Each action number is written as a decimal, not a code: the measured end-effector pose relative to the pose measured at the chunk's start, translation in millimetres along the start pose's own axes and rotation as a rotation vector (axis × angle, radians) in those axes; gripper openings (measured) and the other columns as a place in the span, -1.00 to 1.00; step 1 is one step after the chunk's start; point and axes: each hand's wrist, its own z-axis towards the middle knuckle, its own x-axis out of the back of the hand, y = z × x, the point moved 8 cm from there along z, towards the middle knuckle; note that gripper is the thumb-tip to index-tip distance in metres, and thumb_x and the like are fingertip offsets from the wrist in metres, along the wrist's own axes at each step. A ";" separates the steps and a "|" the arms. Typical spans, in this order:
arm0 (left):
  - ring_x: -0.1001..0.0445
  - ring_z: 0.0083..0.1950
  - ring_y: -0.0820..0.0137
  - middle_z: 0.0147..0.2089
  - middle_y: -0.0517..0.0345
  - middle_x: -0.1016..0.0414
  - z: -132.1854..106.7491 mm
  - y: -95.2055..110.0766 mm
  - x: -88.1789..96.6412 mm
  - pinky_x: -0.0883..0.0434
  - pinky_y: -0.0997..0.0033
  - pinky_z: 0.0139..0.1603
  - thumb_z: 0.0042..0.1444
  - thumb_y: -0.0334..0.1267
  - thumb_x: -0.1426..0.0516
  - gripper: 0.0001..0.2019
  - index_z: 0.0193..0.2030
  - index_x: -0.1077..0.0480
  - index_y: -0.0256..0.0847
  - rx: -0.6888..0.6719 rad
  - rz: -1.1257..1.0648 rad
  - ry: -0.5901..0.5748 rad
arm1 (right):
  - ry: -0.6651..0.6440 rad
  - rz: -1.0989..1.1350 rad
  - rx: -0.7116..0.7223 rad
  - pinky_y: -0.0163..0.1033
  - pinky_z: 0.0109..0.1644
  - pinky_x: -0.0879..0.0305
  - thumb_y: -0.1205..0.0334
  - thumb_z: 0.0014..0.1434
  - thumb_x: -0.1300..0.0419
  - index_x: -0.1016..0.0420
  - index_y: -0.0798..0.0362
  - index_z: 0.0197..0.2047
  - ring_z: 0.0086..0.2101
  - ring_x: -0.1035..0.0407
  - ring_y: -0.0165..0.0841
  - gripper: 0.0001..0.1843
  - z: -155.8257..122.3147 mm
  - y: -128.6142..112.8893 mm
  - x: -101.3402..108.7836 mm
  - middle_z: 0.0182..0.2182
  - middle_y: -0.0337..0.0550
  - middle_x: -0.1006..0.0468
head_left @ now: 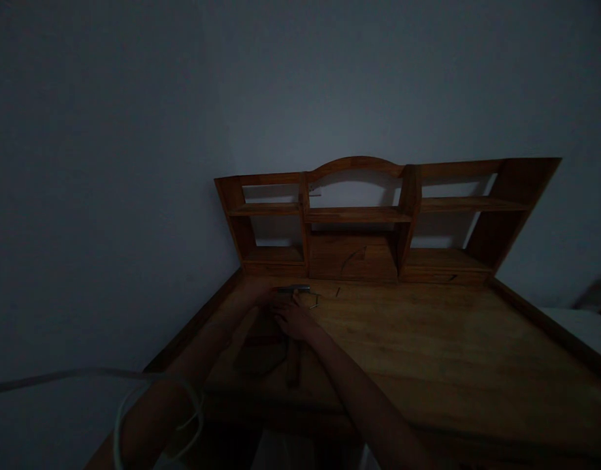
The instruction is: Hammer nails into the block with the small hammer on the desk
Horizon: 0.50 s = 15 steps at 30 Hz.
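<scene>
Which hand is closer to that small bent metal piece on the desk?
Right. The right hand lies just beside the bent metal piece, toward the person; the left hand is farther off on its left.

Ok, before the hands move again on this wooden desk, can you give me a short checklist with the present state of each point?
1. Both hands in view: ok. The left hand and right hand lie close together on the desk.
2. Grip on the metal bar: cannot tell; the hands are right at it, but the picture is too dark to show the fingers.
3. Small metal part: ok, it lies just right of the hands, apart from them.
4. Dark flat piece near the forearms: cannot tell what it is.
5. White cable loops over the left forearm: not ok, it could snag.
6. Light: not ok, very dim.
</scene>
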 end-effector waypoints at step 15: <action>-0.51 -0.09 0.30 -0.13 0.00 -0.58 8.5 102.2 35.1 -0.39 0.42 -0.08 0.17 -0.26 -0.02 -0.69 -0.07 -0.54 -0.16 -0.107 -0.205 0.106 | 0.022 0.005 -0.037 0.00 0.33 0.14 0.17 0.32 -0.01 -0.37 -0.10 0.18 0.20 -0.15 -0.27 -0.61 -6.1 7.9 -8.0 0.17 -0.15 -0.39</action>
